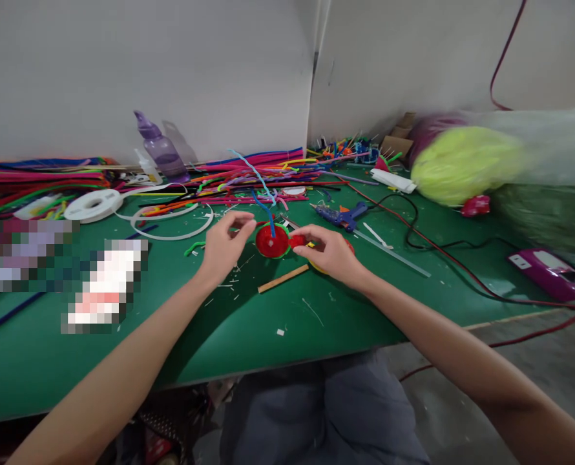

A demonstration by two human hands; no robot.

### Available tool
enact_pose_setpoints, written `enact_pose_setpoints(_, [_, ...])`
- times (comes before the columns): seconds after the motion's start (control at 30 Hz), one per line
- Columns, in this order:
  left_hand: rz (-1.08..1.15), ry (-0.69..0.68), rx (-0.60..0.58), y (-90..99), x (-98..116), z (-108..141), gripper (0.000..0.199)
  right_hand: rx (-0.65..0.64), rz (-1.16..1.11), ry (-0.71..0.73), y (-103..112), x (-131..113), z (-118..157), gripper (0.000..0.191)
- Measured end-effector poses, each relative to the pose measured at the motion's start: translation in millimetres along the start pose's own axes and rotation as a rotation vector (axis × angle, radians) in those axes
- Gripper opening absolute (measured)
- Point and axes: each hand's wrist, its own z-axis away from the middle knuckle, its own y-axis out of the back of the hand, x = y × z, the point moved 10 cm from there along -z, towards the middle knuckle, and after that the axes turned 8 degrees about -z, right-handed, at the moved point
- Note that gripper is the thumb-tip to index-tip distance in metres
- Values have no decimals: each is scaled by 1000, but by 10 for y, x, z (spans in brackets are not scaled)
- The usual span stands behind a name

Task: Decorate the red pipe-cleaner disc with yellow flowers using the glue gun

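Note:
A round red craft piece with a green rim [269, 242] is held just above the table, and a blue pipe cleaner [271, 216] rises from it. My right hand [333, 252] pinches a small red part at the right side of this piece. Just left of the rim is my left hand [229, 242], its fingers curved with a gap between thumb and forefinger and nothing visible in them. Partly hidden behind my right hand lies something yellow and red. A short wooden stick [283, 279] lies on the table below the piece.
A blue glue gun [342, 215] with a black cord lies right of my hands. Pipe cleaners [263, 169] are heaped along the wall near a purple bottle [164, 147]. A white tape roll [94, 205] stands left; plastic bags [466, 161] and a purple power strip [552, 274] are right.

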Motion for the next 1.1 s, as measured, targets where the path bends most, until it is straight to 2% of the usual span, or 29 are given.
enact_pose_setpoints(0.1, [54,61,-193,-246,-111,18,30,-110,-97,-47,-143,36,18,21])
enact_pose_setpoints(0.2, [154,99,-253,-364,-159,67,35,-250,-218,-68,-293,16,41,22])
enact_pose_setpoints(0.23, [189,109,-262,-382,-165,79,36,-258,-249,-48,-293,-11,33,21])
enact_pose_setpoints(0.3, [253,132,-271,-396,-173,91,37,-192,-283,10,-198,-64,-7,19])
enact_pose_setpoints(0.37, [337,156,-197,-312,-182,67,35,-82,-267,45,-54,-80,-44,17])
enact_pose_setpoints(0.47, [548,167,107,21,-220,4,31,3,-119,98,54,-103,-49,18])
enact_pose_setpoints(0.53, [676,173,271,199,-273,-11,30,-16,72,195,1,-169,-12,18])
enact_pose_setpoints(0.63, [778,240,323,244,-376,-33,32,-127,370,305,-236,-169,71,20])
enact_pose_setpoints(0.7, [821,289,295,191,-430,-36,34,-175,496,292,-344,-73,87,25])
enact_pose_setpoints(0.77, [825,314,254,130,-448,-31,36,-184,551,260,-340,20,56,32])
enact_pose_setpoints(0.83, [819,326,216,79,-446,-21,37,-177,568,250,-216,71,-14,37])
enact_pose_setpoints(0.87, [830,331,195,55,-438,-18,37,-152,581,250,-88,81,-64,38])
enact_pose_setpoints(0.97, [888,348,117,-32,-401,-7,36,-58,708,181,471,169,-250,44])
enact_pose_setpoints(1.1, [918,404,22,-161,-388,41,39,-175,990,-67,1059,532,-445,62])
